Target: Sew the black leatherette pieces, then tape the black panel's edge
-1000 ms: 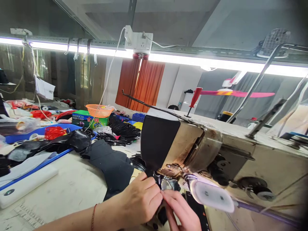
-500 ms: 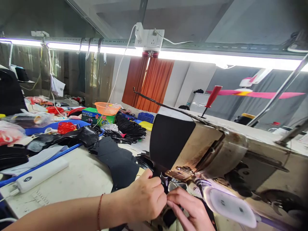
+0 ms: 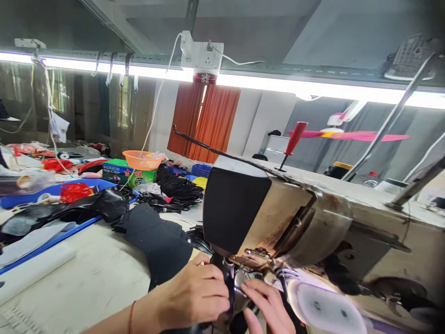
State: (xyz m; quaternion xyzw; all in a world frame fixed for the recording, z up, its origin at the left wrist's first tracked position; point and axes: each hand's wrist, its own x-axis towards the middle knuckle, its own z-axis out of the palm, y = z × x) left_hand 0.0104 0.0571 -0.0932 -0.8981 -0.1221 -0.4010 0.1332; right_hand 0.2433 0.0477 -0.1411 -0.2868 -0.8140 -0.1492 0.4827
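Note:
Under the head of a sewing machine [image 3: 257, 213] both hands work close together at the lower middle. My left hand [image 3: 194, 294], with a thin cord on the wrist, is curled with its fingers closed at the edge of dark material; what it pinches is hidden. Just right of it, my right hand [image 3: 267, 304] has its fingers extended and thumb apart, the fingertips by the shiny metal parts below the needle area. Flat black pieces [image 3: 156, 241] lie on the table left of the machine. A lit lamp [image 3: 323, 304] glows right of my right hand.
A blue tray [image 3: 88, 222] with black pieces stands at left. Behind it are an orange basket [image 3: 142, 160] on a green box [image 3: 116, 170] and bundled black strips [image 3: 181, 190]. A red-handled screwdriver [image 3: 296, 139] stands upright on the machine. A metal pole rises at right.
The view has shifted, so the surroundings sit further left. My hands have moved slightly apart, and the thumb of my right hand has separated from its fingers.

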